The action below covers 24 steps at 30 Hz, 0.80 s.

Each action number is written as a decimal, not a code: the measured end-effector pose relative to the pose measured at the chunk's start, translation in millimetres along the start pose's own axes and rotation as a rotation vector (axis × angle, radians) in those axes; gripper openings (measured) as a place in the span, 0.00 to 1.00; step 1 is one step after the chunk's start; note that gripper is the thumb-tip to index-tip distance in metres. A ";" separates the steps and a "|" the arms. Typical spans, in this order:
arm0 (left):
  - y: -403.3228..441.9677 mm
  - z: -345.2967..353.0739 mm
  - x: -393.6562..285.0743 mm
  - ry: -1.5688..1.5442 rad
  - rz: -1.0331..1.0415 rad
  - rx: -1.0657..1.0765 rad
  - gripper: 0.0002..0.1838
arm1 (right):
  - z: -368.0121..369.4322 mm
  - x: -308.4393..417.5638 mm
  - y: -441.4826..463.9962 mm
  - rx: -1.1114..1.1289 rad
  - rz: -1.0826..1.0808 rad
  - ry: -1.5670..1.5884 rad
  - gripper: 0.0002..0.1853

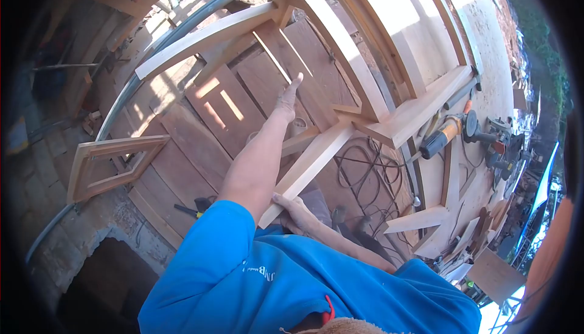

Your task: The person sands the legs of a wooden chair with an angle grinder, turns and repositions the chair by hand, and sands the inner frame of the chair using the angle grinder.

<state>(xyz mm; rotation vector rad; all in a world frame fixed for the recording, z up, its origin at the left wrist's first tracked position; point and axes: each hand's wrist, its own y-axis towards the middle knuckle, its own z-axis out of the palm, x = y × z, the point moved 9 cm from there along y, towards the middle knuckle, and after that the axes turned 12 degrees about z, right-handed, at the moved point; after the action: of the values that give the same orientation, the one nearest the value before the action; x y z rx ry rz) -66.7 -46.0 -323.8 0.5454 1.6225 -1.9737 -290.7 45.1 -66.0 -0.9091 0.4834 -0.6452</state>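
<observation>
My right hand grips the near end of a pale wooden beam, its thumb on the beam's side. This beam is part of a large wooden frame of joined lengths. My left arm reaches forward across it. Seen edge-on, my left hand has its fingers stretched out beside a flat wooden slat inside the frame. Whether it touches the slat I cannot tell. A curved pale rail runs off the frame's far left.
A small wooden frame stands at left by a grey pipe. Right lie an orange angle grinder, tangled cable and wood offcuts. Brown boards cover the floor. A dark hole opens lower left.
</observation>
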 end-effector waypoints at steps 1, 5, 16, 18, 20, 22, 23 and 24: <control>13.0 5.3 6.8 -0.083 -0.002 0.026 0.64 | 3.5 2.9 -5.0 0.066 0.022 0.004 0.41; 28.1 13.6 14.1 -0.123 -0.015 0.017 0.50 | -26.9 4.2 -19.0 0.021 0.250 -0.313 0.39; 40.1 26.9 28.0 -0.201 0.004 -0.068 0.61 | -15.2 424.1 -224.5 -1.173 -1.019 -1.499 0.42; 59.7 28.0 50.1 -0.296 -0.032 -0.022 0.60 | -31.4 479.7 -189.0 -1.219 -1.070 -1.650 0.41; 54.8 34.0 44.3 -0.402 -0.042 0.040 0.55 | -17.3 492.6 -161.0 -1.193 -0.815 -1.652 0.41; 48.3 41.6 38.6 -0.493 -0.024 0.088 0.48 | -13.1 494.8 -152.7 -1.133 -0.770 -1.589 0.38; 51.9 42.1 42.4 -0.531 0.001 0.099 0.44 | -20.2 497.9 -151.3 -1.080 -0.852 -1.528 0.36; 50.9 41.6 40.2 -0.571 0.028 0.107 0.41 | -23.1 499.7 -150.3 -1.021 -0.929 -1.468 0.33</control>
<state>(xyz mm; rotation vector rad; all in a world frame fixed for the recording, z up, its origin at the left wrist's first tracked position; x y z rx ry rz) -65.6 -99.8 -378.9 0.0245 1.1519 -1.9648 5.4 -381.4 -9.2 -2.2960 -1.1310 -0.3260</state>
